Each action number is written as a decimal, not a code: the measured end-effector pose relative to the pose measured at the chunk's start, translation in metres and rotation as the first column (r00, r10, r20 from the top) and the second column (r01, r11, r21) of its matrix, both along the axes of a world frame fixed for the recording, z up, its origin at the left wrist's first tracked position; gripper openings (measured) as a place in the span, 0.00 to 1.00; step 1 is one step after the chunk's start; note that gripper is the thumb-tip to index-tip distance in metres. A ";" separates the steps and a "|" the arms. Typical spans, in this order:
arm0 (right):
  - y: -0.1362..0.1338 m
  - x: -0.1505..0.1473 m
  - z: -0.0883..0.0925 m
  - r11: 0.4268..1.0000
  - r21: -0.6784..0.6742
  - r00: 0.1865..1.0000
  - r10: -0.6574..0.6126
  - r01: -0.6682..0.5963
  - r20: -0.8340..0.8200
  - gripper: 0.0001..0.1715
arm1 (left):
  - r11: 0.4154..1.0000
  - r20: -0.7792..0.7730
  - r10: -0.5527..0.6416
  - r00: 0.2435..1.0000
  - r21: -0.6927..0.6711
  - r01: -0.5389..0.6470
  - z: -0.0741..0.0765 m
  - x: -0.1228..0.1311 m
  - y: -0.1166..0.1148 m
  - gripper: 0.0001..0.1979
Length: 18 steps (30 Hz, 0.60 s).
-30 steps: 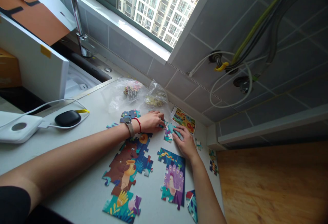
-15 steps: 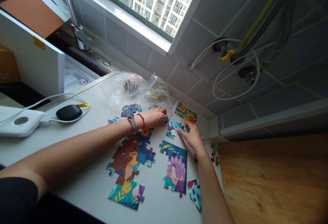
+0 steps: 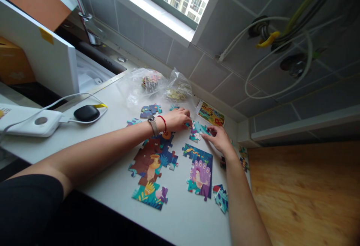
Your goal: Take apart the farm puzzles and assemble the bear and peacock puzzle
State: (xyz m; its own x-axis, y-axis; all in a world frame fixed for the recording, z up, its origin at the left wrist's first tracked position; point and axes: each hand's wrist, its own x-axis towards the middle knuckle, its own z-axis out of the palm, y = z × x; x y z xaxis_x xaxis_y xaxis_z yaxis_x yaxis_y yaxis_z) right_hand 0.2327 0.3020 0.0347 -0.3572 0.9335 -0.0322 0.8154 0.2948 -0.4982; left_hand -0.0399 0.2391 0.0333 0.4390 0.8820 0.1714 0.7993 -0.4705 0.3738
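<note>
My left hand [image 3: 180,120], with a watch and a red string at the wrist, has its fingers bent together over a small teal piece at the left edge of a teal joined puzzle part [image 3: 197,130]. My right hand [image 3: 218,138] touches the right side of that part with thumb and fingertips. Nearer to me lies a joined part with a purple peacock [image 3: 201,173]. A larger joined part with a brown bear [image 3: 147,156] is partly under my left forearm. Beside my right forearm is a small teal cluster [image 3: 221,197].
Clear plastic bags [image 3: 178,90] of pieces lie near the tiled wall, beside a picture card [image 3: 210,113]. A black oval device [image 3: 86,113] and white power strip [image 3: 42,120] with a cable sit at the left.
The view has shifted, so the tabletop appears higher and further right. Both hands remain at the teal puzzle part, with little visible change in their grip.
</note>
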 end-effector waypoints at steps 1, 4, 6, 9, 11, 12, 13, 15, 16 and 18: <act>0.001 0.000 -0.001 1.000 -0.007 1.000 -0.002 0.002 -0.003 0.27 | 1.000 -0.013 -0.002 1.000 -0.001 0.002 0.000 0.001 0.000 0.11; 0.002 0.002 -0.004 1.000 -0.017 1.000 -0.004 0.004 0.008 0.27 | 1.000 -0.051 -0.006 0.999 0.008 0.006 -0.001 0.003 -0.002 0.12; 0.003 0.003 -0.006 1.000 -0.010 1.000 0.003 -0.002 0.023 0.28 | 1.000 -0.059 -0.001 0.998 0.015 0.002 -0.002 0.005 -0.002 0.14; 0.005 0.004 -0.006 1.000 -0.007 1.000 0.013 -0.013 0.007 0.31 | 1.000 -0.046 0.002 0.999 0.016 -0.001 -0.003 0.006 -0.002 0.14; 0.006 0.004 -0.007 0.999 -0.025 0.999 0.027 -0.028 -0.021 0.32 | 1.000 -0.034 -0.001 0.999 0.013 0.001 -0.003 0.007 -0.003 0.14; 0.006 0.004 -0.007 0.999 -0.035 0.999 0.034 -0.035 -0.030 0.33 | 1.000 -0.031 0.000 1.000 0.013 0.000 -0.003 0.007 -0.003 0.14; 0.006 0.004 -0.007 0.998 -0.039 0.999 0.041 -0.042 -0.032 0.33 | 1.000 -0.032 0.004 0.999 0.013 -0.003 -0.002 0.008 -0.004 0.14; 0.006 0.004 -0.007 0.998 -0.026 0.999 0.052 -0.053 -0.014 0.33 | 1.000 -0.049 0.014 0.999 0.013 -0.013 -0.001 0.009 -0.006 0.15; 0.005 0.004 -0.006 0.998 -0.014 0.998 0.058 -0.058 0.003 0.32 | 1.000 -0.063 0.018 0.998 0.014 -0.017 0.000 0.009 -0.007 0.16; 0.005 0.004 -0.006 0.998 0.007 0.997 0.069 -0.069 0.038 0.31 | 1.000 -0.089 0.024 0.996 0.014 -0.023 0.002 0.011 -0.009 0.19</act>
